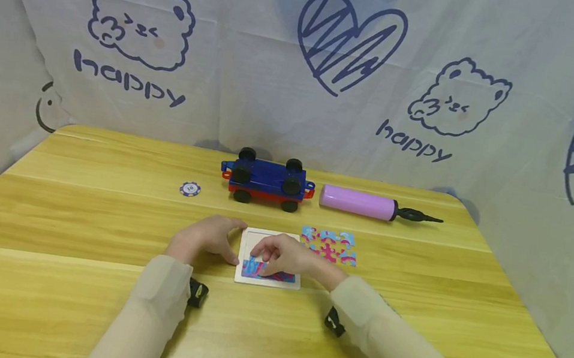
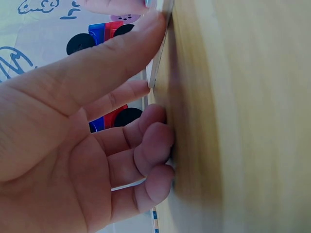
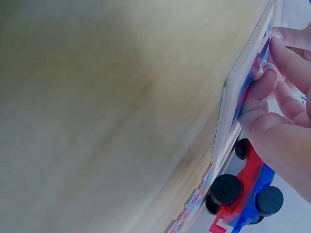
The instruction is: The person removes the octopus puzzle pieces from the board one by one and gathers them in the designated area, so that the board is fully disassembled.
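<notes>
Thumb and index apart, left hand (image 1: 204, 238) is steadying white square wooden frame (image 1: 268, 283); right hand (image 1: 289, 256) is touching blue-and-pink jigsaw pieces (image 1: 283, 277), can't tell if pinching; I'd be nudging gently.

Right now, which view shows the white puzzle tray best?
The head view: it shows the puzzle tray from above, though the right hand covers part. The left wrist view catches only an edge; the right wrist view shows it steeply slanted.

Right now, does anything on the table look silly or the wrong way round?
Yes, the blue-and-red plastic toy vehicle behind the white rectangular puzzle frame: black round wheels stick up as well as underneath, so it looks partly upside down.
</notes>
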A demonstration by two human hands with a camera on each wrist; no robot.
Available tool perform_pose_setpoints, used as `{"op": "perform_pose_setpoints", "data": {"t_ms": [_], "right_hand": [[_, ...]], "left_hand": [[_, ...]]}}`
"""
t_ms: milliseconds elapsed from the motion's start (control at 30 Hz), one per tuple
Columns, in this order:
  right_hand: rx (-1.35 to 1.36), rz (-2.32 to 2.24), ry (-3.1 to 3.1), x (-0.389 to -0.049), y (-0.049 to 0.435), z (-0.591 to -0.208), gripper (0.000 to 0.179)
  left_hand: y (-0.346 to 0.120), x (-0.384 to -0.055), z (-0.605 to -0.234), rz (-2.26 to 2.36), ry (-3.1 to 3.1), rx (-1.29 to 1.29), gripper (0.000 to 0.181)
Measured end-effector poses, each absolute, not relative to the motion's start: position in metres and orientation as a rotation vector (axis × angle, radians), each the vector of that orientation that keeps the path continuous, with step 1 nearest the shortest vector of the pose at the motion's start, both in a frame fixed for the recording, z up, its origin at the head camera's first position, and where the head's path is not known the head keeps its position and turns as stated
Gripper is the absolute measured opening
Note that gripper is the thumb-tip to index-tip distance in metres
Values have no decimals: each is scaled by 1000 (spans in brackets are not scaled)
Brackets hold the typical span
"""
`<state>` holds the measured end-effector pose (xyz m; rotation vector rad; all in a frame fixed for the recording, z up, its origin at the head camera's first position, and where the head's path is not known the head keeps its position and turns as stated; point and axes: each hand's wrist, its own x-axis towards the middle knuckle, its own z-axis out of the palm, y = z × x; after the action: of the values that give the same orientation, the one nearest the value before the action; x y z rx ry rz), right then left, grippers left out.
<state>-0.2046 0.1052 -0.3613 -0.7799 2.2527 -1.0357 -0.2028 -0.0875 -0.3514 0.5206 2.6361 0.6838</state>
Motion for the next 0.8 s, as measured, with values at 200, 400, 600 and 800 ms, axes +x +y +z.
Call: {"op": "perform_pose_setpoints", "data": {"t_ms": [200,400,600,800], "right_hand": [[-798,-1053,2241,-205,106,-362,27],[-797,-1068,2220,-205,106,-362,30],[-768,-1046,2265,-203,103,-362,30],[-738,-1068,2268,-202,102,-363,34]], "left_hand": [[-88,-203,-351,681,2635,508,69],[-88,-203,-351,681,2633,502,69],[-88,-203,-350,685,2633,505,69],[-88,-203,-351,687,2630,498,69]]}}
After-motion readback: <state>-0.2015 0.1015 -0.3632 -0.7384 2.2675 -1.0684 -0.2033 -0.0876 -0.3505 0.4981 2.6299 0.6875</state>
